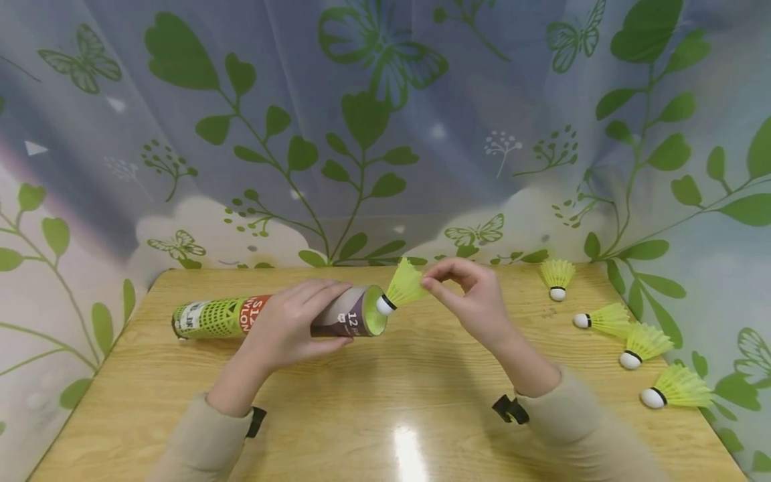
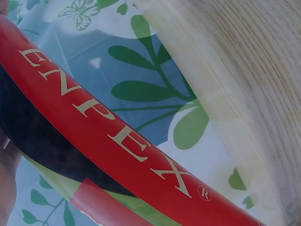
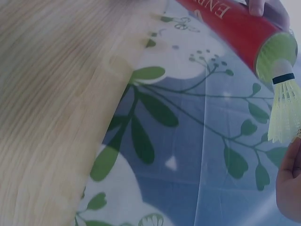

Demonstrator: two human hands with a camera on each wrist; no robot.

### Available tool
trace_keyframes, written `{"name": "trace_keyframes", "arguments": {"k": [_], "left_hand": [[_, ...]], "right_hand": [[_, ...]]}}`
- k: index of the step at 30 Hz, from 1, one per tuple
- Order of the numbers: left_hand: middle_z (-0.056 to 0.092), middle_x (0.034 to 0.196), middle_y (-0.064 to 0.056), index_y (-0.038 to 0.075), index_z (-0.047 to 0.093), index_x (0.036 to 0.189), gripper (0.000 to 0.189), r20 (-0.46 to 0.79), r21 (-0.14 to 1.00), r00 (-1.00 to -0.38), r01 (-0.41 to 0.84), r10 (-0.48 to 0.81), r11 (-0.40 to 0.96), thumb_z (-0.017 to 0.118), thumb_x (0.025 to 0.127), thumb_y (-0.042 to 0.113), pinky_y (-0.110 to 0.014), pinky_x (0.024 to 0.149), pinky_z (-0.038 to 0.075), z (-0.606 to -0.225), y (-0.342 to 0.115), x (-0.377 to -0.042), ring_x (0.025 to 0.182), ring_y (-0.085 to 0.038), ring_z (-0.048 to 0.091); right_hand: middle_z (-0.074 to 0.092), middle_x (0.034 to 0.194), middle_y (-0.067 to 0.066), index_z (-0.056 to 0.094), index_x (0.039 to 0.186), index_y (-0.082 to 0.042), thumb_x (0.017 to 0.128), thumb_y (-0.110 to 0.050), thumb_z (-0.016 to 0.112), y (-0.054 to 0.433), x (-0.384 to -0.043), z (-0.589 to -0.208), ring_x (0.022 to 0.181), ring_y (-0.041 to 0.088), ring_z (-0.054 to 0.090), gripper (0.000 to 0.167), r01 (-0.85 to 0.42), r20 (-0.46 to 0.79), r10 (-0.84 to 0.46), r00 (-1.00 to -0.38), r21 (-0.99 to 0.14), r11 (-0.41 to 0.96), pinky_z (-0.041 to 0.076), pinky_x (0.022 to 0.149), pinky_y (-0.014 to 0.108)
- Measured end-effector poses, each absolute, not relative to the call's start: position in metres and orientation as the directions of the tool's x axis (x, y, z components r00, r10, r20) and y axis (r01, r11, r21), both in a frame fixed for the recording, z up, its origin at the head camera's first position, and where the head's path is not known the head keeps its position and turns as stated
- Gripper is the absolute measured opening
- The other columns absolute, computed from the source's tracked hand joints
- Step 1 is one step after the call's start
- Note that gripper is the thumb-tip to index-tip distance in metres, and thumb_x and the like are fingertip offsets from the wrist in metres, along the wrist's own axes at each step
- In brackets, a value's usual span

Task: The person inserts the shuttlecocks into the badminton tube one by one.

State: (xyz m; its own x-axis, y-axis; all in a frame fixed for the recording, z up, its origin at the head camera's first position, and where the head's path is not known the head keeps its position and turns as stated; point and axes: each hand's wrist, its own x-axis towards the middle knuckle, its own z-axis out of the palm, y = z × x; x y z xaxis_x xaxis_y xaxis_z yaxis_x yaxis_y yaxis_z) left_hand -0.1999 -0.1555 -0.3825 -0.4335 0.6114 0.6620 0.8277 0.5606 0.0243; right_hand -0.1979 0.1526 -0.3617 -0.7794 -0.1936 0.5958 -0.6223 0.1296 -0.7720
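My left hand (image 1: 295,321) grips a shuttlecock tube (image 1: 340,320) round its middle, and the tube lies across the table with its mouth facing right. Close up in the left wrist view, the tube (image 2: 108,127) shows red and black with ENPEX lettering. With thumb and forefinger, my right hand (image 1: 472,298) pinches the skirt edge of a yellow shuttlecock (image 1: 405,284). The white cork points at the tube's open mouth. In the right wrist view the shuttlecock (image 3: 285,106) has its cork at the rim of the tube (image 3: 244,35); how far inside, I cannot tell.
Several yellow shuttlecocks lie on the right of the wooden table (image 1: 446,415): one near the back edge (image 1: 557,276), others nearer the right edge, such as the front one (image 1: 680,388). A leaf-patterned curtain (image 1: 385,154) hangs behind and beside the table.
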Motion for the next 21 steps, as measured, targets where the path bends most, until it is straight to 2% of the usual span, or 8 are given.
{"name": "trace_keyframes", "arguments": {"k": [3, 8, 10, 14, 21], "left_hand": [[0.077, 0.121, -0.013, 0.003, 0.069, 0.133, 0.079, 0.657, 0.023, -0.438, 0.825, 0.614, 0.565, 0.097, 0.068, 0.038, -0.044, 0.087, 0.067, -0.382, -0.156, -0.200, 0.104, -0.030, 0.076], [0.076, 0.122, -0.013, 0.003, 0.069, 0.134, 0.079, 0.651, 0.031, -0.445, 0.825, 0.615, 0.564, 0.097, 0.069, 0.039, -0.044, 0.088, 0.067, -0.380, -0.156, -0.200, 0.105, -0.029, 0.076], [0.077, 0.122, -0.014, 0.003, 0.069, 0.134, 0.079, 0.654, 0.034, -0.443, 0.827, 0.614, 0.561, 0.097, 0.069, 0.038, -0.044, 0.088, 0.067, -0.380, -0.156, -0.200, 0.105, -0.029, 0.076], [0.077, 0.121, -0.014, 0.002, 0.069, 0.133, 0.079, 0.662, 0.028, -0.431, 0.832, 0.613, 0.554, 0.097, 0.068, 0.038, -0.045, 0.087, 0.067, -0.380, -0.156, -0.201, 0.104, -0.030, 0.076], [0.077, 0.121, -0.014, 0.001, 0.069, 0.132, 0.079, 0.663, 0.024, -0.425, 0.835, 0.616, 0.550, 0.098, 0.068, 0.037, -0.045, 0.088, 0.067, -0.379, -0.156, -0.200, 0.104, -0.030, 0.076]], "right_hand": [[0.072, 0.095, -0.018, 0.072, 0.095, 0.011, 0.088, 0.017, 0.072, 0.145, -0.197, -0.363, 0.089, -0.001, 0.068, 0.009, -0.611, 0.584, -0.199, -0.787, -0.783, 0.117, 0.060, 0.086, 0.016], [0.075, 0.093, 0.014, 0.073, 0.096, 0.010, 0.089, 0.014, 0.074, 0.133, -0.194, -0.366, 0.088, 0.001, 0.068, 0.008, -0.608, 0.577, -0.222, -0.786, -0.787, 0.108, 0.060, 0.086, 0.017], [0.074, 0.093, 0.022, 0.073, 0.096, 0.008, 0.090, 0.014, 0.074, 0.129, -0.192, -0.368, 0.088, 0.002, 0.068, 0.008, -0.612, 0.577, -0.239, -0.781, -0.783, 0.111, 0.060, 0.086, 0.019], [0.075, 0.094, 0.022, 0.074, 0.095, 0.005, 0.090, 0.013, 0.074, 0.124, -0.188, -0.370, 0.089, 0.003, 0.068, 0.009, -0.608, 0.562, -0.284, -0.777, -0.786, 0.111, 0.061, 0.085, 0.021], [0.077, 0.093, 0.014, 0.078, 0.092, -0.002, 0.089, 0.006, 0.078, 0.123, -0.186, -0.371, 0.089, 0.006, 0.067, 0.009, -0.615, 0.534, -0.367, -0.762, -0.774, 0.152, 0.061, 0.086, 0.025]]}}
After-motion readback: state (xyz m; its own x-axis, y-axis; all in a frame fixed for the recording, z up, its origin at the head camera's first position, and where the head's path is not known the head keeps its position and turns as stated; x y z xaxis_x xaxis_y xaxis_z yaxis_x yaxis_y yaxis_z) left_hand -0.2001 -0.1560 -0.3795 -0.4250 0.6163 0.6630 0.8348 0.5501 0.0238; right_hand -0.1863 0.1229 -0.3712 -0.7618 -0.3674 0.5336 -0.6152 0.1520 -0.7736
